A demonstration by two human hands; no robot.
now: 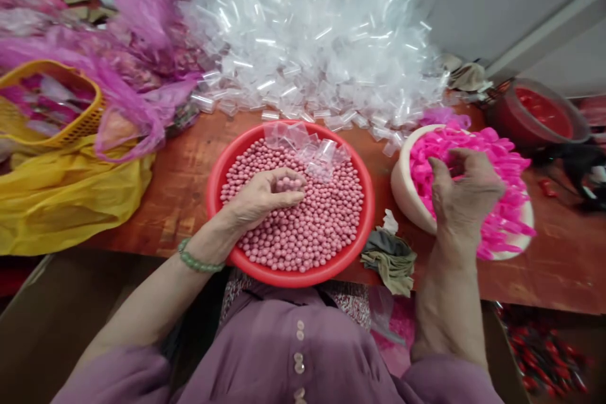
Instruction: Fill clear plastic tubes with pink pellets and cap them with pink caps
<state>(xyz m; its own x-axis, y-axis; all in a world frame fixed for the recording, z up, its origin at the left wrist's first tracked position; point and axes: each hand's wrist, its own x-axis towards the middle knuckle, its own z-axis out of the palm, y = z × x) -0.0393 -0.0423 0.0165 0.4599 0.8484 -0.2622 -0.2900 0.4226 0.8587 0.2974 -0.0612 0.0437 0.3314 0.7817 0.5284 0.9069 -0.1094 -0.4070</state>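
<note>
A red basin (364,237) full of round pink beads (303,233) sits in front of me on the table. My left hand (265,196) is over its left half, thumb and fingers closed around a few pink beads; whether a clear sleeve encloses these, I cannot tell. Several clear plastic pieces (324,158) lie on the beads at the far side. To the right, my right hand (466,192) hovers at a cream bowl (407,183) heaped with bright pink plastic pieces (506,167). Its thumb and forefinger are apart with nothing visible between them; the other fingers are partly hidden.
A large heap of clear plastic sleeves (312,44) covers the table's back. On the left are a yellow basket (89,120), purple bags (142,6) and a yellow bag (71,202). A crumpled cloth (391,259) lies between basin and bowl. A clear tub (544,113) stands far right.
</note>
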